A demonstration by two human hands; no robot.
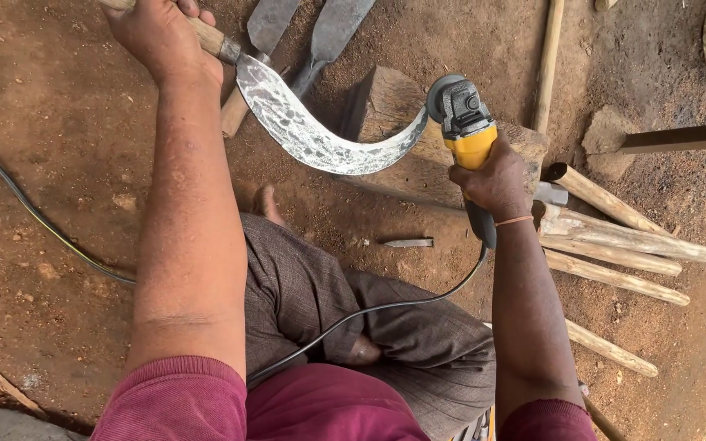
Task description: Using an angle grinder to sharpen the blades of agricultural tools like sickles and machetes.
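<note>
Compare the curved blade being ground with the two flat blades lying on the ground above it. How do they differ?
The curved blade sweeps in a hook shape; the two flat blades run nearly straight. The curved blade is held up by its wooden handle in the left hand, its tip at the grinder in the right hand; the flat blades lie untouched on the dirt. The curved blade looks mottled and shiny; the flat blades look dull grey. All are metal.

The sickle has a mottled, dull metal blade and a smooth wooden handle. The grinder is glossy yellow plastic with a grey metal head. The block is rough, weathered wood on gritty earth.
</note>
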